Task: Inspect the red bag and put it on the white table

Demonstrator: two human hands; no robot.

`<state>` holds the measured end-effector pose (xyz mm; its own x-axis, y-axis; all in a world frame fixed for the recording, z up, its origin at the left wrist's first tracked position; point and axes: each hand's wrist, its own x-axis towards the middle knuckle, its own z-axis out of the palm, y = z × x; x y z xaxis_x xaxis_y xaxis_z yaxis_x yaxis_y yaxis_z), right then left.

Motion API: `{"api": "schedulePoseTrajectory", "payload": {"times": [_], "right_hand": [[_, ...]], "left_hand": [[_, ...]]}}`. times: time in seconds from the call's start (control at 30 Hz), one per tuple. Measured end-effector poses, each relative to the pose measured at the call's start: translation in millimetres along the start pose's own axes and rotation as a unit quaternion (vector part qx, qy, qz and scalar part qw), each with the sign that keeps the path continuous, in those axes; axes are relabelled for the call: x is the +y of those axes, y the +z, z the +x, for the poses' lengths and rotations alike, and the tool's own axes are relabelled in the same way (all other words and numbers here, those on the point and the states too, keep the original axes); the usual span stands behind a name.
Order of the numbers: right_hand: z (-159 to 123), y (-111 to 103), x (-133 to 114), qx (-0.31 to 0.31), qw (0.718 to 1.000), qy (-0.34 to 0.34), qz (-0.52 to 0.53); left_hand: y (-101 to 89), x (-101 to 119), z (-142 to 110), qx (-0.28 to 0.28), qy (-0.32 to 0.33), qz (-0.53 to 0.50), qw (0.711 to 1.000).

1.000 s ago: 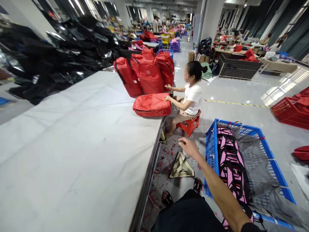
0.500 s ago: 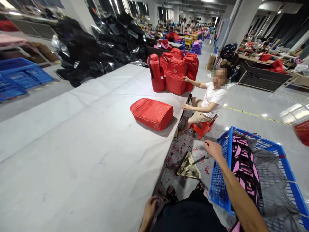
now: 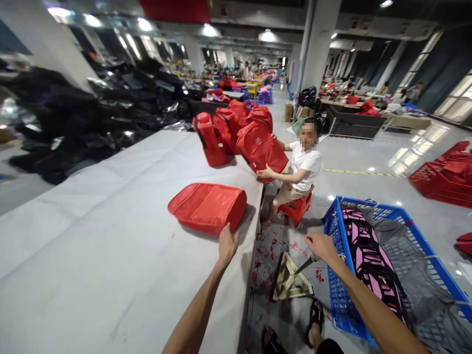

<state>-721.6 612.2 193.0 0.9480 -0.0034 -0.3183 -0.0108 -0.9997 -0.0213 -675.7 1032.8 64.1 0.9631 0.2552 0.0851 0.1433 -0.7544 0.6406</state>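
Observation:
A red backpack (image 3: 206, 204) lies flat on the pale-covered table, its squared bottom end toward me. My left hand (image 3: 228, 246) reaches to the bag's near lower corner. Its fingertips meet the edge, and the thumb stands apart. My right hand (image 3: 321, 247) hovers beyond the table edge, beside the blue crate, with its fingers curled in. What it holds, if anything, is hidden. Just under it rises the grey post of a triangular stand (image 3: 293, 282) on the floor; I cannot tell whether they touch.
Across the table corner a seated co-worker (image 3: 306, 162) tilts a red backpack (image 3: 260, 147) with both hands. More red backpacks (image 3: 210, 140) stand behind it. A blue crate (image 3: 334, 295) at my right holds pink-and-black pieces (image 3: 368, 260). Black plastic bags (image 3: 132, 98) are heaped far left.
My left hand has moved from the table edge forward to the lying backpack. My right hand stays curled near the crate. The co-worker has tipped a standing backpack toward themselves. My view has turned and lifted.

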Motion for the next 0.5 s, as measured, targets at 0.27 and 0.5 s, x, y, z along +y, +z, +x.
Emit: {"api": "schedulePoseTrajectory", "payload": {"times": [0.27,0.5], "right_hand": [[2,-2,-17,0.023,0.997,0.014,0.069],[5,2,-20,0.045,0.995,0.014,0.086]], "left_hand": [[-22.9,-30,89,-0.055,0.034,0.36,0.931],[-27.3,-52,49,-0.147,0.039,0.36,0.92]]}}
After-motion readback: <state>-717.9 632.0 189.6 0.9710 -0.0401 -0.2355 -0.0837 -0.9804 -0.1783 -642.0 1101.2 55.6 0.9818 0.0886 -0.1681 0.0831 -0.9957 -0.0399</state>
